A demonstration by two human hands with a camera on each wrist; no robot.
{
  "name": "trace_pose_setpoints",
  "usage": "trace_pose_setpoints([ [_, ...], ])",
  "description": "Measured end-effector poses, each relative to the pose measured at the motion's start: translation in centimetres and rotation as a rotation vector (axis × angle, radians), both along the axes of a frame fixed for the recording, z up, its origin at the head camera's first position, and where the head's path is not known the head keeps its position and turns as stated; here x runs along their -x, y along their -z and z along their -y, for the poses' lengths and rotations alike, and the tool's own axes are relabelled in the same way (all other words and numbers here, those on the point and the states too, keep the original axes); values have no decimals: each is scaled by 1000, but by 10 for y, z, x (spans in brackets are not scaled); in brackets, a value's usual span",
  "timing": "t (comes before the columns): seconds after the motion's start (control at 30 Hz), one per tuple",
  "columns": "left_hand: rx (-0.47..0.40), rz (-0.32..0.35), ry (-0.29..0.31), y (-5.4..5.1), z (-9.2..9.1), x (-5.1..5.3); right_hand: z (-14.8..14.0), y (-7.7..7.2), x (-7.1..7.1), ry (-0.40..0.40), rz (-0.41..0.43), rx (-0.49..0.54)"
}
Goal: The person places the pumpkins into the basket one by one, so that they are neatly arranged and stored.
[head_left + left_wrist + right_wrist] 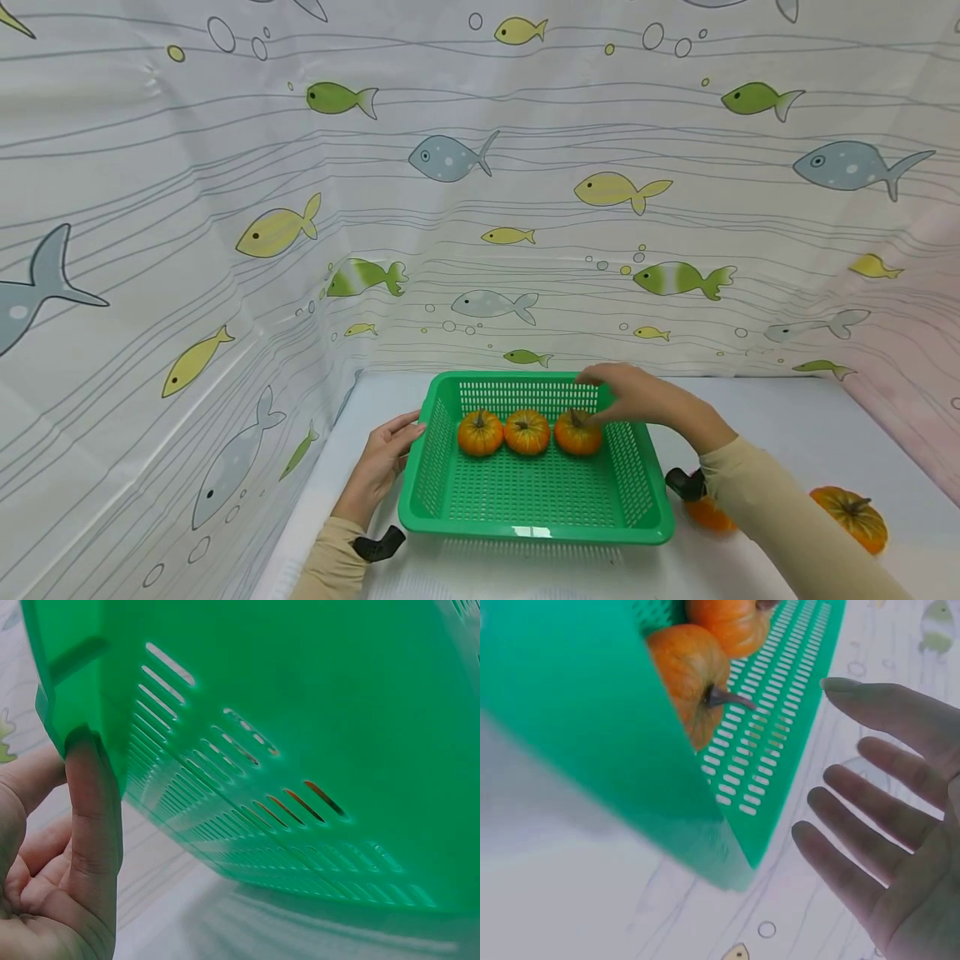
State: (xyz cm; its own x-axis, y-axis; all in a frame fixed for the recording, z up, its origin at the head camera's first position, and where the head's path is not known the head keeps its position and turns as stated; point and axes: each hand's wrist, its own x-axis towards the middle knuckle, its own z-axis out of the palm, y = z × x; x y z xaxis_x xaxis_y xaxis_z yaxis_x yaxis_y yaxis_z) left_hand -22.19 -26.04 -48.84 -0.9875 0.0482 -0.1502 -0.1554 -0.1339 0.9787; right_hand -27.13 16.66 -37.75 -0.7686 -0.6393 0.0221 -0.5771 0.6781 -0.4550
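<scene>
A green plastic basket (536, 533) with slotted walls holds three small orange pumpkins in a row along its far side: a left pumpkin (480, 433), a middle pumpkin (527, 432) and a right pumpkin (577, 432). My left hand (386, 458) grips the basket's left rim, its fingertips at the edge in the left wrist view. Above the right pumpkin, near the far right corner, is my right hand (637, 396). The right wrist view shows that hand's fingers (870, 802) spread and holding nothing, apart from the pumpkin (694, 682) with the curved stem.
Right of the basket, another pumpkin (711, 514) lies on the white table (780, 417), partly hidden by my right forearm. One more pumpkin (851, 518) sits farther right. A fish-patterned sheet (555, 275) hangs behind and at the sides.
</scene>
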Motion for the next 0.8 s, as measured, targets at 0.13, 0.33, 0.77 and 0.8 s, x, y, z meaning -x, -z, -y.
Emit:
trace_pose_setpoints([
  [0.13, -1, 4, -10, 0, 0, 0, -9, -4, -6, 0, -20, 21],
  [0.33, -3, 5, -5, 0, 0, 0, -20, -7, -15, 27, 0, 37],
  [0.77, -5, 1, -7, 0, 0, 0, -57, 0, -35, 123, -29, 39],
  [0.8, -5, 1, -6, 0, 0, 0, -61, 2, -36, 133, -31, 36],
])
